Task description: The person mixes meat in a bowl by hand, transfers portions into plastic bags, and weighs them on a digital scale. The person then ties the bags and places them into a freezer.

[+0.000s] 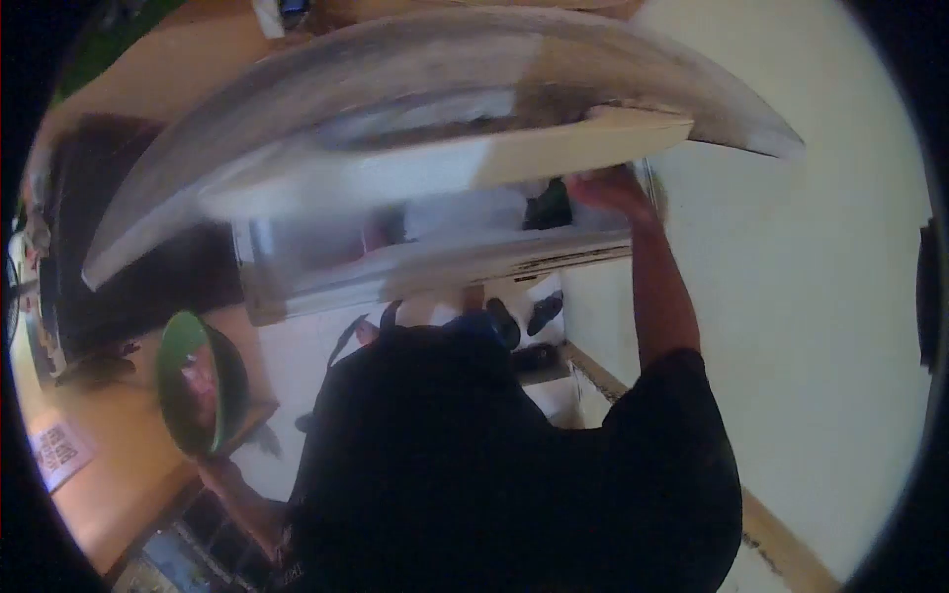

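My right hand [610, 188] is raised and closed on the edge of a white appliance door [445, 163], which stands open and blurred across the top of the view. Behind the door I see a white compartment [435, 262] with a few dim items inside. My left hand [221, 468] is low at the left and holds a green bowl [196, 381] from beneath; the bowl hides most of the fingers. The bowl is tilted so its inside faces me. My black shirt [494, 465] fills the lower middle.
A wooden counter [109, 465] with a printed paper [61, 450] lies at the left, beside a dark appliance [119, 257]. A cream wall [820, 296] with a wooden skirting board [781, 544] runs along the right. Dark shoes [529, 316] sit on the floor.
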Demonstrator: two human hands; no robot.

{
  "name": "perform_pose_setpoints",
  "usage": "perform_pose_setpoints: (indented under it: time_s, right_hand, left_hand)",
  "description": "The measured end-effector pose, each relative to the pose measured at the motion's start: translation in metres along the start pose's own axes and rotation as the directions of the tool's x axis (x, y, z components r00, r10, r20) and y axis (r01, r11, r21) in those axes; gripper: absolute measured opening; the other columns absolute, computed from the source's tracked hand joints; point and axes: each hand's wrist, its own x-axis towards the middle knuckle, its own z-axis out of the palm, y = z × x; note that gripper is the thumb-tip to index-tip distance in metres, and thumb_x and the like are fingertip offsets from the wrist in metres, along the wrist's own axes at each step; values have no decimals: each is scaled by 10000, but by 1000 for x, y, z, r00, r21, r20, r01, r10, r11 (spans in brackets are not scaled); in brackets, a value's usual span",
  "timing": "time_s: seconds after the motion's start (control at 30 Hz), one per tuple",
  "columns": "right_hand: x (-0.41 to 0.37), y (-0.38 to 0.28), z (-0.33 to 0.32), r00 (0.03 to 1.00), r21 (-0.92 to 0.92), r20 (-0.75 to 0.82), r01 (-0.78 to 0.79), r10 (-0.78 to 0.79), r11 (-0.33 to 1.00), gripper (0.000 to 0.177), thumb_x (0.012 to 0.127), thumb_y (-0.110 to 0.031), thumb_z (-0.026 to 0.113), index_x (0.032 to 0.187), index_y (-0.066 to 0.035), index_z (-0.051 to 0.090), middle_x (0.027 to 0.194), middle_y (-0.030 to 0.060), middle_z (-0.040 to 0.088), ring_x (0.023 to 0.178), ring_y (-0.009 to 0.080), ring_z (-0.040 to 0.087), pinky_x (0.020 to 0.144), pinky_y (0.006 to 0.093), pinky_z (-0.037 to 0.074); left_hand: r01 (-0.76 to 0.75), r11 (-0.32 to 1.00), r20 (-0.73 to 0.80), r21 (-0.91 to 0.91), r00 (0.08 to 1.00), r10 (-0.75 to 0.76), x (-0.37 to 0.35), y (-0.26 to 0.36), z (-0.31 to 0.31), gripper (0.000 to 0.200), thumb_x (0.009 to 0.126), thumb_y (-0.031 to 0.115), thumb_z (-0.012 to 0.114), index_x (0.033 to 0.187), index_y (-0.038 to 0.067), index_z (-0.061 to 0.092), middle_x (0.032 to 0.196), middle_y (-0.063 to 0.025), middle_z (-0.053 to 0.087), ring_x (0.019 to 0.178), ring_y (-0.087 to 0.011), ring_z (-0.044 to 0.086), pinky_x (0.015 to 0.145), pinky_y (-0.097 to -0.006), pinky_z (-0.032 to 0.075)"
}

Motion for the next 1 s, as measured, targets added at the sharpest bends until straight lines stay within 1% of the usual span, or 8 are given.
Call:
perform_pose_setpoints:
  time_s: [0.07,0.2,0.53,0.63,0.7,0.83,0.9,1.0]
  right_hand:
    - [39,41,-1,997,-250,-48,-64,54,966,240,728,-181,734,922,-87,628,899,62,656,909,191,622,825,330,490]
    - [91,85,11,987,-467,-116,-154,112,871,238,747,-192,720,943,-88,634,902,57,658,900,185,624,817,329,493]
    - [196,127,38,983,-649,-100,-183,156,739,242,795,-221,686,995,-91,649,908,45,664,878,172,629,796,325,499]
    - [204,138,24,983,-658,-112,-183,145,730,245,810,-230,676,1011,-92,653,910,42,666,872,168,630,790,324,501]
    - [203,142,3,984,-652,-137,-178,116,737,248,819,-235,670,1021,-92,656,911,39,667,867,166,631,786,323,503]
    - [176,119,-76,978,-578,-208,-100,-28,810,255,839,-247,656,1042,-93,662,914,34,670,858,161,633,777,321,505]
    - [151,92,-120,976,-465,-186,15,-114,885,259,848,-253,649,1053,-94,665,915,32,671,854,158,634,773,320,506]
    - [74,38,-176,979,-56,-18,202,-203,978,266,863,-261,639,1068,-95,669,917,29,673,848,154,636,767,319,508]
  left_hand:
    - [-190,500,147,845,981,123,-26,67,16,331,788,198,582,1064,16,592,916,-224,619,879,-444,597,724,-468,478]
    - [-66,542,126,838,989,-74,-55,187,35,350,838,161,558,1150,4,568,1035,-254,629,1010,-419,588,846,-476,468]
    - [-64,871,-71,487,991,112,-127,306,95,376,824,172,593,1176,42,562,1041,-207,648,960,-396,612,818,-461,479]
    - [-99,513,55,852,994,99,-133,333,96,395,821,174,598,1193,48,556,1044,-199,648,951,-397,611,816,-443,478]
    - [-5,822,-22,569,1000,22,-125,317,89,395,823,180,596,1194,53,556,1051,-203,646,964,-393,610,824,-442,474]
    - [60,989,28,136,998,-65,-123,326,95,291,812,11,559,1101,21,589,983,-96,620,865,-236,600,769,-351,489]
    - [-135,578,49,804,985,163,-138,363,118,286,796,21,581,1082,17,589,934,-105,624,841,-259,604,755,-373,488]
    - [-132,620,75,774,990,117,-137,355,113,284,860,165,540,1118,52,578,992,-205,643,931,-423,594,807,-472,473]
